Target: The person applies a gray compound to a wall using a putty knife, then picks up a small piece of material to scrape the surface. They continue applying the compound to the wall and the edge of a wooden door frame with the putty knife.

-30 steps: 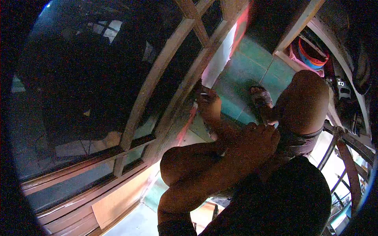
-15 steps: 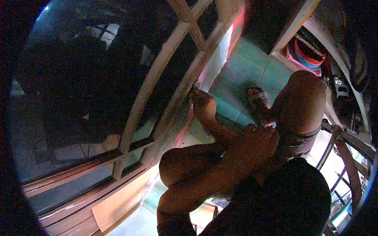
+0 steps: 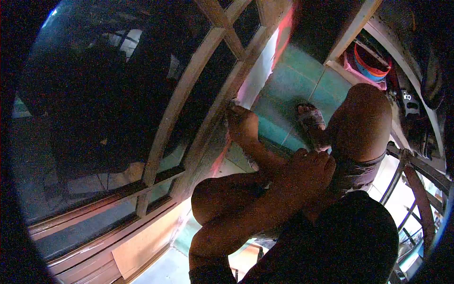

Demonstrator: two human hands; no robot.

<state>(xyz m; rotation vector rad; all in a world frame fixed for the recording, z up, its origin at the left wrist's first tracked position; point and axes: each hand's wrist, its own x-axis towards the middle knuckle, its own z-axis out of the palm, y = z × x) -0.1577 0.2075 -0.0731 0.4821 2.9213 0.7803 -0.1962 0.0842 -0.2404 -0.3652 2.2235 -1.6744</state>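
My right hand (image 3: 243,122) reaches to the edge of a brown wooden window frame (image 3: 222,102). Its fingers are bent together against the wood; any small thing pinched in them is too dark to make out. Over my right forearm (image 3: 269,156), beside my right knee (image 3: 364,118), lies my left hand (image 3: 307,173). The left fingers rest side by side, slightly bent, with nothing seen in them. Dark glass panes (image 3: 203,99) sit between the frame's bars. Below the right hand, the frame borders a pink and white wall edge (image 3: 260,78).
My sandalled foot (image 3: 311,120) stands on green floor tiles (image 3: 293,87). A blue and red tub (image 3: 371,66) and a handsaw grip (image 3: 410,105) are at the upper right. A dark metal frame (image 3: 418,189) is at the right; a wooden panel (image 3: 146,244) stands at the lower left.
My right hand has shifted slightly left along the frame edge, and its fingers have turned a little. My left hand stays in the same place.
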